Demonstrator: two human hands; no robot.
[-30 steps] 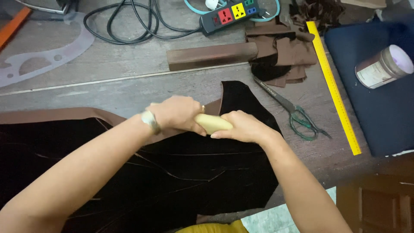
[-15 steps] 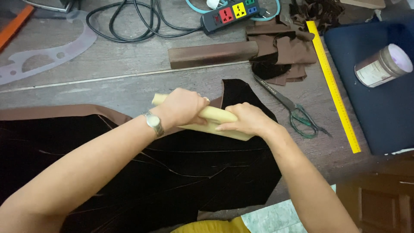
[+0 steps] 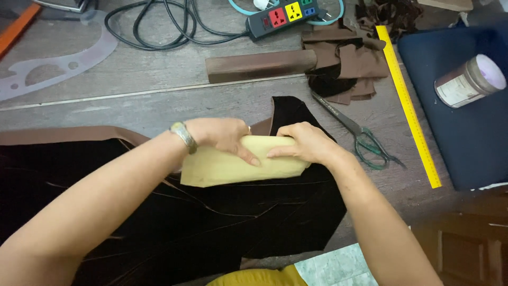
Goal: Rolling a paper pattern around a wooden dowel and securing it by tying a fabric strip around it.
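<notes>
Head view: looked straight down on a grey wooden worktable.
Black fabric: lay spread across the lower left and centre of the frame, flat enough to be worked on.
Cream piece: sat at frame centre on the fabric's upper edge, partly rolled or folded.
Left hand: fingers pressed down on its top, pinning it.
Right hand: closed around its right end.
Blue mat: right edge, carrying 1 tin.
Yellow ruler, scissors: lay right of the hands, within reach.
Power strip: top centre.
</notes>
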